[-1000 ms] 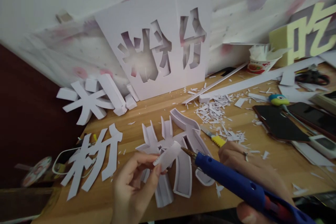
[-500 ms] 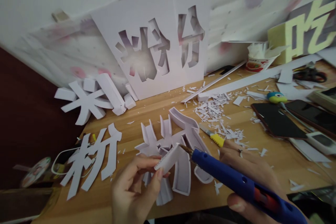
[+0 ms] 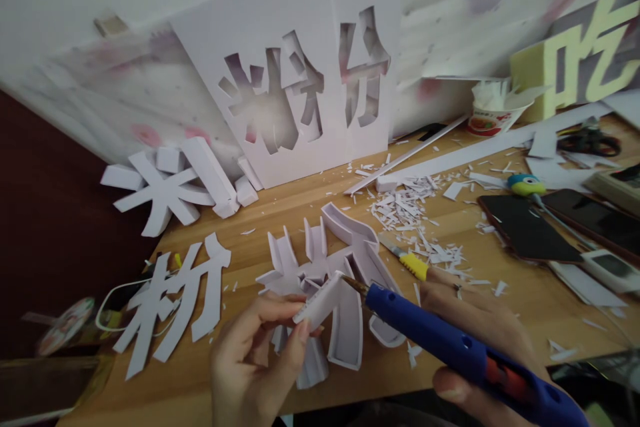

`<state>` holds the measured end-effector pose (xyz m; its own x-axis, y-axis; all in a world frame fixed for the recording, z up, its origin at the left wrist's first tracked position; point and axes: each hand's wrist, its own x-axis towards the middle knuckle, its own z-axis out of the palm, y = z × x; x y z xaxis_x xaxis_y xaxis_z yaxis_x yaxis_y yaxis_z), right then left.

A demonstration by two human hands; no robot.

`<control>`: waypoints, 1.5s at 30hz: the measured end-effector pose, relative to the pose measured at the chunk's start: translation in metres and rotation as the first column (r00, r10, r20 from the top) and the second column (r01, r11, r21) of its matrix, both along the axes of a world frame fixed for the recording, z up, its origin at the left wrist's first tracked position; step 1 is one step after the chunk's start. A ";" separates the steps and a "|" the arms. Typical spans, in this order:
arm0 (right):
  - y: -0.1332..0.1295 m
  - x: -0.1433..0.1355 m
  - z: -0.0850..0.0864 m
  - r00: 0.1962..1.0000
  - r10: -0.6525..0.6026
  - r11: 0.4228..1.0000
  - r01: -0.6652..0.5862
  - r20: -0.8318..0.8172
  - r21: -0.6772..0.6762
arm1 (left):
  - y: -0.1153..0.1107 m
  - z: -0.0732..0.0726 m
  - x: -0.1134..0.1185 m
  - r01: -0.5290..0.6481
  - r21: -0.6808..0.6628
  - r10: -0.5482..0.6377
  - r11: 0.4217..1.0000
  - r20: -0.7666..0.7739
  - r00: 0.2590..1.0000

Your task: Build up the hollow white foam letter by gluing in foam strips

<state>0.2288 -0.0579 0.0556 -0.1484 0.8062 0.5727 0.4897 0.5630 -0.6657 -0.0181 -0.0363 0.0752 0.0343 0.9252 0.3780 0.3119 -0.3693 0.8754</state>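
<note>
My left hand (image 3: 267, 347) pinches a short white foam-board strip (image 3: 324, 299) between thumb and fingers. Its raised end meets the brass-coloured tip of a blue hot-glue pen (image 3: 425, 325), where a small white spot shows. My right hand (image 3: 487, 320) is wrapped round the pen's body. Below the strip, a hollow white letter form (image 3: 346, 330) with upright side walls lies on the table, partly covered by my left hand. Beside my right fingers is a yellow craft knife (image 3: 414, 265), blade pointing up-left; whether the fingers touch it I cannot tell.
A flat white cut-out character (image 3: 207, 287) and a built-up one (image 3: 165, 193) stand left. Behind leans a board (image 3: 310, 160) with cut-out openings. White scraps (image 3: 405, 203), a paper bowl (image 3: 493, 121) and a dark phone (image 3: 530, 227) lie right.
The view has shifted very slightly. Both hands, the strip and the pen tip hold nearly the same position.
</note>
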 end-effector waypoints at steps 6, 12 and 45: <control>0.001 0.001 -0.002 1.000 -0.010 1.000 0.010 0.011 -0.010 | 0.000 0.000 0.000 -0.025 0.025 0.025 0.999 0.027 0.999; 0.014 -0.004 0.010 0.979 -0.046 0.999 0.046 0.201 0.005 | 0.000 0.000 -0.001 -0.053 0.037 0.053 0.998 0.001 0.999; 0.002 0.002 -0.012 0.993 0.076 0.996 -0.080 0.095 0.038 | 0.001 -0.011 -0.013 -0.098 -0.005 0.098 0.995 0.100 0.990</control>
